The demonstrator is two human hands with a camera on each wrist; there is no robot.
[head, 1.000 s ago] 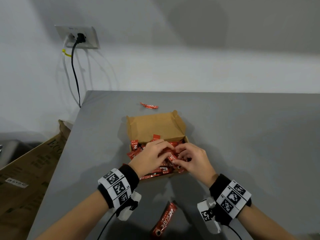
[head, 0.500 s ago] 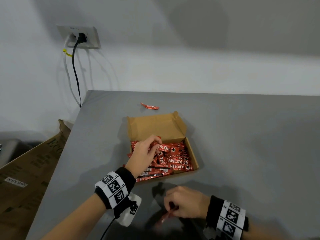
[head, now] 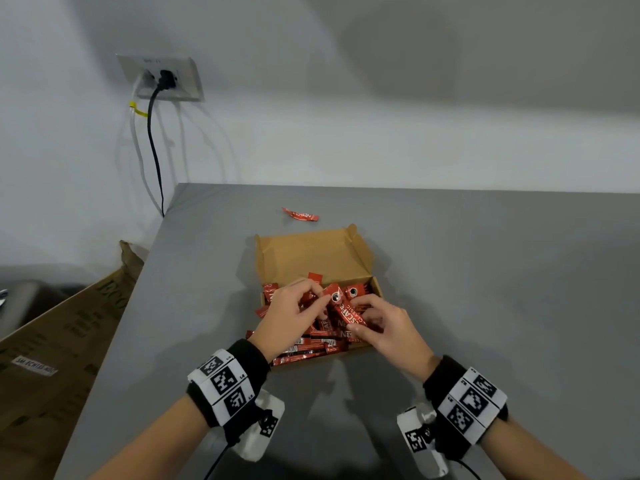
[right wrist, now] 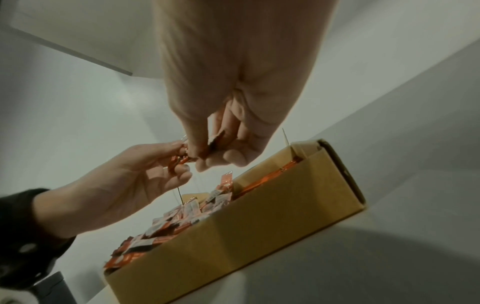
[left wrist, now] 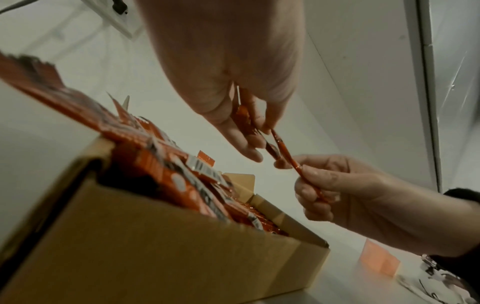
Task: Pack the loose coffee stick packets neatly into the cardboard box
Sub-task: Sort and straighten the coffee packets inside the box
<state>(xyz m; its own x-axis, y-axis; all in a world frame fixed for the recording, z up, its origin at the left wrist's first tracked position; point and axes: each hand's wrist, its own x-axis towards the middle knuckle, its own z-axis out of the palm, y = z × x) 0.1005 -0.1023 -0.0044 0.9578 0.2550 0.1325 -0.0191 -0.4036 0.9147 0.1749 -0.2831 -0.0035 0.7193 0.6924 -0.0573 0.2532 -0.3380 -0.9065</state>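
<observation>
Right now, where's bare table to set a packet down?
Bare table right of the box, left of it toward the edge, and between the wrists. A stray packet lies behind the box. Crowded: both hands over the overfull box.

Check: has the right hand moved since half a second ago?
Yes. The right hand went from the bare table in front of the cardboard box up over the box, pinching a coffee packet beside the left hand.

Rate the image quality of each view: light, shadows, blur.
Head view: even, soft light, sharp; both hands cast shadows on the grey table. Left wrist view: dim, warm cast, cardboard box front blurred. Right wrist view: dim, grainy, right hand soft and close.
</observation>
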